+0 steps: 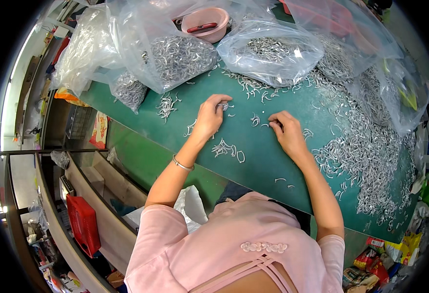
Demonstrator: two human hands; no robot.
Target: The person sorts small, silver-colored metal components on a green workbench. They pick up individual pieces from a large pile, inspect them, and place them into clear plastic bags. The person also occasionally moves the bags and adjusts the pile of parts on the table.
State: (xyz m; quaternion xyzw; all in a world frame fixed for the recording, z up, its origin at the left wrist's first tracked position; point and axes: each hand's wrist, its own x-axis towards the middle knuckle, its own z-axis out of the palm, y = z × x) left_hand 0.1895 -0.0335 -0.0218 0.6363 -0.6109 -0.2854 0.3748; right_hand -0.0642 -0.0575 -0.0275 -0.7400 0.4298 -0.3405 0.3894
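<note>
My left hand [210,116] is over the middle of the green table [185,105], its fingers curled round a few small curved silver metal pieces [225,105]. To its right, my right hand [288,132] rests low over the table with fingers bent and tips close together; whether a piece sits between them is too small to tell. Between the hands lies a little cluster of metal pieces [255,120]. Nearer to me is another loose group [225,148], with a closed-looking oval ring [240,156] beside it. A small pile [166,106] lies left of my left hand.
A large heap of metal pieces [366,161] spreads over the table's right side. Clear plastic bags of them [180,61] line the back, around a pink bowl [214,19] holding a red-handled tool [202,28]. A red basket [83,225] stands on shelving at left.
</note>
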